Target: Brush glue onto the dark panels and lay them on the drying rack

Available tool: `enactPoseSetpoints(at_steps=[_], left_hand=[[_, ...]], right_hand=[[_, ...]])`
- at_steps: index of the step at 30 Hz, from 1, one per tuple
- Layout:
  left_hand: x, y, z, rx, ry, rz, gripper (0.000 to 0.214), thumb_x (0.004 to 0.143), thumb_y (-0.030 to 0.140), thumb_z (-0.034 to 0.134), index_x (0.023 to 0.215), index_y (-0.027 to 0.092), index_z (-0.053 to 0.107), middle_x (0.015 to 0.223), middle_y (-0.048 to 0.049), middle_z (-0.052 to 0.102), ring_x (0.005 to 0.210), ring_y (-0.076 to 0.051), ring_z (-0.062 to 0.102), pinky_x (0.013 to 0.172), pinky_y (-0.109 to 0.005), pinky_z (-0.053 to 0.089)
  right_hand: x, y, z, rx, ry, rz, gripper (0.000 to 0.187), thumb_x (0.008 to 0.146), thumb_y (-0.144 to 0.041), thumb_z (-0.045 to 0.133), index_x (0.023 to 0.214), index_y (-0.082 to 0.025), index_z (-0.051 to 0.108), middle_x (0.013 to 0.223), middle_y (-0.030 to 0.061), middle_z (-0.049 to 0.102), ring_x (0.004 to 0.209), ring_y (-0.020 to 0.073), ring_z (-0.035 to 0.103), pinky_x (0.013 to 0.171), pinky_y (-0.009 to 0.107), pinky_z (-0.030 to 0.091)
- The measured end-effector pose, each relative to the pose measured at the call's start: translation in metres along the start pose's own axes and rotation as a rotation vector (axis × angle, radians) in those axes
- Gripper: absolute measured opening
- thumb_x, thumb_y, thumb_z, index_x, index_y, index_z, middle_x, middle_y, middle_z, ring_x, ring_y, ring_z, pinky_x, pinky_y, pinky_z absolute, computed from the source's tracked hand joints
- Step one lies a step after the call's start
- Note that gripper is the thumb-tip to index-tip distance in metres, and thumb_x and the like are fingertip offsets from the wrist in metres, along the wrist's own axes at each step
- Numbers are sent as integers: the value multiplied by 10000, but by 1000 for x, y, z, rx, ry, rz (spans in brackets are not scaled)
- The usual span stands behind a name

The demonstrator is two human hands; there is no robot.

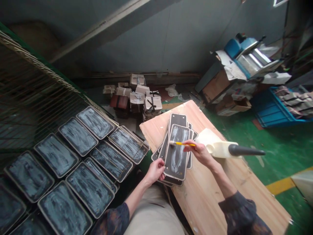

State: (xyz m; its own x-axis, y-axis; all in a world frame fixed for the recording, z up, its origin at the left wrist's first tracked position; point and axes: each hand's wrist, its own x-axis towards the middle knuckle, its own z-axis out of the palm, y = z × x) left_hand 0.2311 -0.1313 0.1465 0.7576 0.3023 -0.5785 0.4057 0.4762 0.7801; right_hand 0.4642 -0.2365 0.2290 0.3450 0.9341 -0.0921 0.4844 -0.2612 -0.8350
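A stack of dark rectangular panels [177, 119] with pale rims and rounded corners lies fanned out on a wooden board. The top panel [176, 163] bears streaks of wet-looking white coating. My left hand [156, 170] pinches this panel at its lower left edge. My right hand [198, 152] grips a yellow-handled brush [182, 143], whose bristles rest on the panel near its left edge. Just right of my right hand, a cream plastic bottle [222, 148] with a dark grey tapered nozzle lies on its side.
On the left, a wire rack [41, 78] carries several white-streaked panels [78, 135]. The wooden table [207, 195] runs toward the lower right. Bundled stacks [137, 98] stand by the wall. A blue roller machine [251, 62] and a filled blue crate [269, 111] are at the right.
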Motion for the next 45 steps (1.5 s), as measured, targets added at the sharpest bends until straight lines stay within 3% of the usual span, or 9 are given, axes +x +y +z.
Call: enactPoseSetpoints(at_steps=[3,6,14,20,26,32,35,40,45], left_hand=[[1,-1,-1,15,6,5,202,758,316,594,788,188,441,521,66,529,352,-100,545,293,-149,396],[2,-2,-3,21,9,11,176,766,299,581,787,186,447,481,73,514,346,-108,544,293,-152,396],[2,-1,-4,-10,-2,3,163,771,290,578,796,178,463,469,60,532,352,-111,551,305,-153,399],[2,-3,-6,-32,-21,-9,185,779,323,579,805,169,479,478,52,548,370,-108,563,338,-162,429],[4,-7,-2,27,-4,-19,153,769,294,572,780,177,473,443,75,506,329,-84,514,297,-125,352],[4,-2,1,71,2,-28,137,751,263,568,762,183,457,442,89,487,314,-73,489,286,-125,339],[3,-2,1,88,12,-29,141,753,272,565,752,184,455,441,89,485,312,-75,486,282,-129,338],[1,-4,2,85,29,-22,154,762,290,563,767,182,453,450,79,501,317,-83,497,281,-137,346],[-1,-6,4,29,57,-40,204,763,339,582,779,181,455,449,78,509,314,-86,508,293,-141,362]], right_hand=[[19,9,-4,-67,152,-26,253,947,-365,450,1109,-221,581,808,23,684,760,169,678,723,289,541],[20,10,7,-139,130,-72,227,947,-337,455,1097,-231,587,881,26,685,791,168,676,734,277,532],[-66,-20,58,-8,-75,-33,218,968,-311,430,1094,-217,581,974,51,669,833,150,650,736,241,512],[-94,-30,63,207,-119,144,250,969,-364,420,1074,-204,581,849,31,679,774,150,652,728,258,522],[-70,-4,38,398,6,238,288,943,-420,455,1041,-176,572,720,32,679,664,176,668,636,303,575],[-24,25,3,122,336,103,304,931,-446,472,1069,-200,585,806,33,679,739,183,682,718,328,580],[0,31,-6,-27,407,35,277,943,-410,463,1108,-222,582,862,27,684,775,178,682,753,320,564],[23,38,-1,-246,343,-97,263,958,-341,433,1146,-228,577,1089,57,660,914,196,663,836,338,534],[-10,22,17,-313,199,-94,258,962,-315,418,1140,-218,579,1095,72,656,972,216,642,849,347,522]])
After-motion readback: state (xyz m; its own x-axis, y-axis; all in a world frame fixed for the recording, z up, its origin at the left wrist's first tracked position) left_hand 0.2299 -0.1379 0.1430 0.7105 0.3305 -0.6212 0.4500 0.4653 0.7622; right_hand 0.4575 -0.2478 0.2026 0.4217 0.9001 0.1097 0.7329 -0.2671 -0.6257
